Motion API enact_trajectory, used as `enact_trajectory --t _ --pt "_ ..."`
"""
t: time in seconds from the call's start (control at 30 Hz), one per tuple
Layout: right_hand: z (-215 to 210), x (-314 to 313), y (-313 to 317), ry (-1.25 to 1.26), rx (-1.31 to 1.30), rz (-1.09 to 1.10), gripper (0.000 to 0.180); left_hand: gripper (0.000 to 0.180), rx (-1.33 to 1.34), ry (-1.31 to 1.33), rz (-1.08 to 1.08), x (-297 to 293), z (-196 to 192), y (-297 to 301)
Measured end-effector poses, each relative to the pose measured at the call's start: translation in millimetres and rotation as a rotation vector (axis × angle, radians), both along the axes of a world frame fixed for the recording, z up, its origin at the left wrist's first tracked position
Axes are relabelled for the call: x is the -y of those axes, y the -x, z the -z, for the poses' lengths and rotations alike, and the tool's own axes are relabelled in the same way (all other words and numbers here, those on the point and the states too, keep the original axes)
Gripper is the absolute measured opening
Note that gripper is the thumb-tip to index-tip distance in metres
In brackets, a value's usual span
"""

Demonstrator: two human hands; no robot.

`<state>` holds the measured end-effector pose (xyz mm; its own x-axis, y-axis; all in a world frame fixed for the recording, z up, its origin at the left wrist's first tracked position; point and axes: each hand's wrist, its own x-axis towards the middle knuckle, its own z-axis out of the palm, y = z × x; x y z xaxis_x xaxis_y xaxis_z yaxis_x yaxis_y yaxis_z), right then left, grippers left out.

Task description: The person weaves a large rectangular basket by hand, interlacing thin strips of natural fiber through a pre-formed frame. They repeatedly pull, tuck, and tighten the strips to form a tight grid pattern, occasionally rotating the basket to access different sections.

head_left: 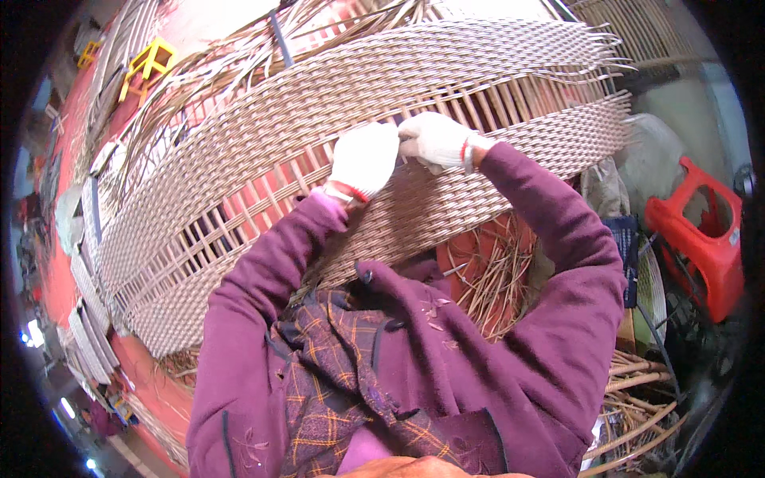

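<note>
A large woven rattan panel (pixel 335 103) stretches across the view, with bands of tight weave and an open strip of bare uprights between them. Both my hands wear white knit gloves and meet at that open strip. My left hand (pixel 364 159) is closed against the weave's edge. Just to its right, my right hand (pixel 434 139) pinches a thin rattan strand where the two hands touch. The fingertips are hidden by the gloves and the weave. Purple sleeves run down to a plaid scarf.
Loose rattan strands (pixel 490 279) lie in a heap below the panel. A red plastic stool (pixel 701 239) stands at the right, a yellow stool (pixel 147 64) at the far upper left. More woven pieces (pixel 88 319) are stacked along the left edge. Bent cane (pixel 637 406) sits lower right.
</note>
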<state>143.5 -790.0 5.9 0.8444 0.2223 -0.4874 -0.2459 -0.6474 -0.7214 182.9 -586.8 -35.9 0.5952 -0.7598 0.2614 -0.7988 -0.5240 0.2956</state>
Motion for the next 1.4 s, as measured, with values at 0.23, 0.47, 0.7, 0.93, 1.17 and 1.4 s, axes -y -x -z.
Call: enact_trajectory --t 0.23,0.47,0.7,0.93,1.17,1.4 --pt "-55.5 30.5 12.3 0.445 0.527 -0.212 0.028 0.025 -0.233 0.539 0.052 -3.9 -39.6 5.7" --pt "-49.7 50.9 31.2 0.322 0.530 0.085 0.024 0.023 -0.418 0.255 0.122 26.9 -47.9 -18.0" --pt "-15.3 51.7 18.0 -0.154 -0.089 0.212 0.033 0.024 -0.051 -0.082 0.060 63.5 -4.8 -7.1" --pt "-13.3 52.8 4.2 0.319 0.277 -0.173 0.025 0.017 -0.041 0.053 0.044 52.7 -8.3 2.4" --pt "-40.0 111.4 36.7 0.518 0.491 0.131 0.022 0.012 -0.107 0.214 0.239 -54.5 -48.3 43.6" --pt "14.6 124.1 58.2 0.440 0.638 0.157 0.008 0.028 0.410 0.018 -0.374 -224.0 -54.2 -85.4"
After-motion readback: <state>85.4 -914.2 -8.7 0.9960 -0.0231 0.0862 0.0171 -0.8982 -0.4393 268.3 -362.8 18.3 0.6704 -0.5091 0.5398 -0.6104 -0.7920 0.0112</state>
